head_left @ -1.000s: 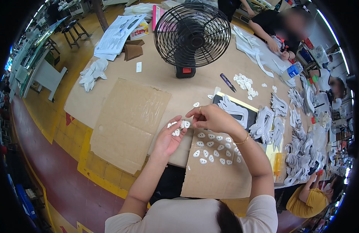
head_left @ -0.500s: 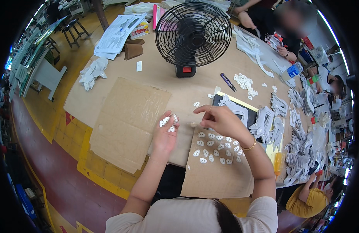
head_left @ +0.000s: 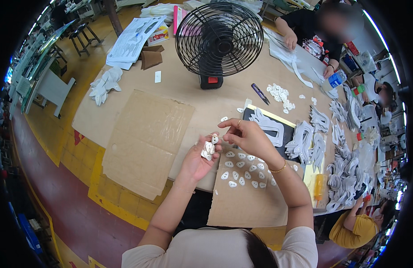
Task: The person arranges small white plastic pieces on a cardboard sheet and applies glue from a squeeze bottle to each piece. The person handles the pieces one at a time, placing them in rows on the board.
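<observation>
Several small white teardrop-shaped pieces with holes [head_left: 208,151] rest in my left hand [head_left: 196,164], its fingers curled around them and one piece raised at the fingertips. Close beside it, my right hand [head_left: 253,139] has thumb and forefinger pinched together, touching or nearly touching that raised piece. Whatever is between those fingers is too small to make out. Beneath my right forearm, a brown cardboard sheet [head_left: 242,207] carries rows of similar white pieces [head_left: 241,181], laid flat and spaced apart. My right hand and wrist cover some of them.
A black desk fan [head_left: 220,42] stands ahead. Another cardboard sheet [head_left: 146,143] lies at left. Purple-handled snips [head_left: 260,94] and a heap of white pieces [head_left: 278,93] lie beyond my right hand. Grey-white cut parts [head_left: 300,138] crowd the right side, where a co-worker [head_left: 289,31] sits across the table.
My left hand has moved right and up, bringing its pieces to my right hand's fingertips. The co-worker's hands across the table have shifted.
</observation>
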A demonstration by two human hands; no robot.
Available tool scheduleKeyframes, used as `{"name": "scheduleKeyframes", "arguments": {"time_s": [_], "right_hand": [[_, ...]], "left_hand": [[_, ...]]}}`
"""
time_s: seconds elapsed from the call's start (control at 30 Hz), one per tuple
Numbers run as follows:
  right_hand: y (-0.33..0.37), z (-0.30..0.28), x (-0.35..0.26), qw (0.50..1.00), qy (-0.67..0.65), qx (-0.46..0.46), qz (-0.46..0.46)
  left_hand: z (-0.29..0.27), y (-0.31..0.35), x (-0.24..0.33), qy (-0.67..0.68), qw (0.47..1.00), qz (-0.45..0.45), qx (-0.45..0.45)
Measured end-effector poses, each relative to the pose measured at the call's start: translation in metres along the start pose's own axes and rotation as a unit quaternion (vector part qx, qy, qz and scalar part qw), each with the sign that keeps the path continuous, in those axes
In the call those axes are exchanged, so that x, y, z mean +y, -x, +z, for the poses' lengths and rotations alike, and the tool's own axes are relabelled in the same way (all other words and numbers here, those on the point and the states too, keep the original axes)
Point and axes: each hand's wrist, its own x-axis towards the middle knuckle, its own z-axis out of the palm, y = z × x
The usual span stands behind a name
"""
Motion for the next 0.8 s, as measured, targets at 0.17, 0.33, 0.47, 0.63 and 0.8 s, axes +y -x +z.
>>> {"name": "scheduleKeyframes", "arguments": {"time_s": [0.17,0.33,0.47,0.63,0.8], "right_hand": [[-0.012,0.0,0.008,0.998,0.035,0.032,-0.046],[-0.069,-0.035,0.042,0.985,0.132,0.109,-0.033],[-0.105,-0.03,0.087,0.926,0.302,0.182,-0.132],[-0.096,-0.028,0.083,0.862,0.486,0.144,-0.017],[-0.093,-0.034,0.093,0.912,0.404,0.067,0.029]], "left_hand": [[-0.013,0.004,0.002,-0.144,0.988,0.026,0.047],[-0.018,0.007,0.008,-0.054,0.997,-0.034,0.037],[-0.027,0.006,0.005,0.026,0.997,-0.059,0.049],[-0.023,0.009,0.007,-0.006,0.996,-0.032,0.08],[-0.033,0.005,0.008,0.117,0.992,-0.052,-0.013]]}}
